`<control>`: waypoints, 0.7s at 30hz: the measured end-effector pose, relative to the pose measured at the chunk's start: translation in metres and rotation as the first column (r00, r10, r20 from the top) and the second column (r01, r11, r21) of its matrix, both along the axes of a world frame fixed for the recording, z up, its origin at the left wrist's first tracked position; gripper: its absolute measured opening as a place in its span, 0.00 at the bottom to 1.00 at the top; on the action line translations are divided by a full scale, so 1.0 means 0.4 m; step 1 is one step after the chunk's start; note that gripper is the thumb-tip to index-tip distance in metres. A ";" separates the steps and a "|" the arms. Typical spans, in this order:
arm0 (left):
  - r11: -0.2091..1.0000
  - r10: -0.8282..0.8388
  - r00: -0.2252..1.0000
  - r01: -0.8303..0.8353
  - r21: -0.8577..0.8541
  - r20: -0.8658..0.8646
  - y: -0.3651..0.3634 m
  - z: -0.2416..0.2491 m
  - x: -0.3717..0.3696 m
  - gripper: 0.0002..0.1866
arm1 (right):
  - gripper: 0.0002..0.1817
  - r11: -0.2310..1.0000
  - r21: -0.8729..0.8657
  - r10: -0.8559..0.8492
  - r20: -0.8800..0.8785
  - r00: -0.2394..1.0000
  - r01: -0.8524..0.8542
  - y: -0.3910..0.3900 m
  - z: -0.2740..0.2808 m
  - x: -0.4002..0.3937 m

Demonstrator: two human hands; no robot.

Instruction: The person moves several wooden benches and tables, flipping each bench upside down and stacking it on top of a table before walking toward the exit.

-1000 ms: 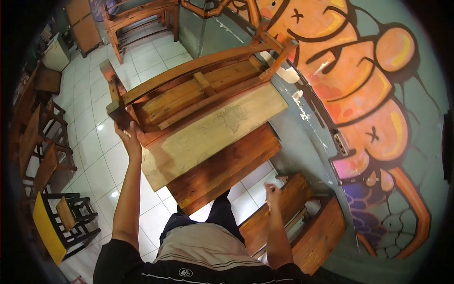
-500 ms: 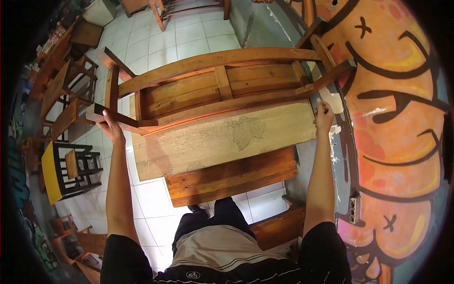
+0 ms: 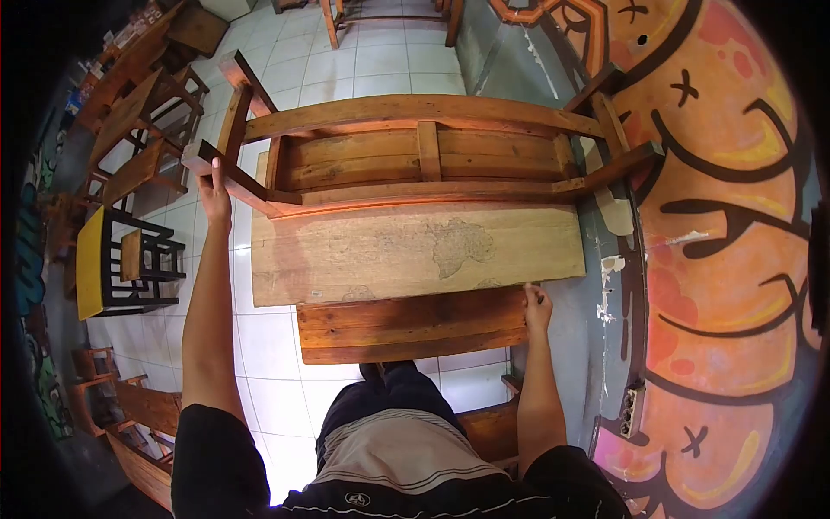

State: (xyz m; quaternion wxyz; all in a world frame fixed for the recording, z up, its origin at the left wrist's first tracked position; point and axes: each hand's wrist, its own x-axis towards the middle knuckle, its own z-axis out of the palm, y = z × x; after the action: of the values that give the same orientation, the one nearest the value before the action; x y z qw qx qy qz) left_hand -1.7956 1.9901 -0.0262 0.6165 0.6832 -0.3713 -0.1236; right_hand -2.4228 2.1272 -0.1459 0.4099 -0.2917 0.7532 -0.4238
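Note:
An upside-down wooden bench point(image 3: 428, 153) lies on a light wooden table point(image 3: 372, 251) that has a dark map-like drawing on its top. The bench's legs stick up at both ends. At the near left leg, my left hand point(image 3: 213, 192) is closed around the wood, thumb pointing up. My right hand point(image 3: 538, 311) is off the upturned bench, its fingers curled with nothing visible in them. It hovers by the table's front edge, over the right end of a second, upright bench point(image 3: 406, 333); whether it touches either cannot be made out.
A wall with an orange mural point(image 3: 726, 259) runs along the right, close to the table and bench legs. To the left stand a yellow-topped table point(image 3: 91, 264) and several wooden chairs and tables. Another wooden seat point(image 3: 488, 428) is beside my legs. White tiles point(image 3: 277, 346) cover the floor.
My right hand has moved from beside the upturned bench's right end back toward me and left. My left hand stays on the leg. The view has shifted slightly.

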 end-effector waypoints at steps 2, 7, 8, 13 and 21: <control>0.993 -0.113 0.993 0.114 -0.015 0.044 0.012 0.000 0.006 0.32 | 0.16 0.998 0.056 0.014 -0.046 0.999 -0.011 0.061 -0.001 -0.003; 0.990 0.081 0.983 -0.060 -0.127 0.166 0.147 -0.084 -0.097 0.33 | 0.18 0.998 -0.013 -0.063 -0.052 0.997 0.063 0.238 -0.058 -0.021; 0.990 0.039 0.982 -0.013 -0.141 0.183 0.208 -0.121 -0.133 0.32 | 0.18 0.996 0.068 -0.053 0.054 0.997 0.049 0.272 -0.027 -0.010; 0.958 -0.270 0.895 0.213 0.191 0.355 0.634 -0.268 -0.422 0.29 | 0.19 0.944 0.304 -0.148 0.033 0.988 0.131 0.393 -0.080 0.015; 0.681 -0.311 0.949 0.186 0.708 0.049 0.913 -0.519 -0.492 0.19 | 0.26 0.921 0.382 0.238 -0.406 0.883 -0.073 0.341 -0.393 -0.209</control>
State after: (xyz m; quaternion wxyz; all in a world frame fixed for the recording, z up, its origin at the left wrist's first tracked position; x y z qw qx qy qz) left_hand -1.9923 2.3551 -0.2338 0.2588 0.8149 -0.4368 -0.2796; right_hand -2.5063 2.2637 -0.3031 0.3061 -0.3621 0.8643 -0.1678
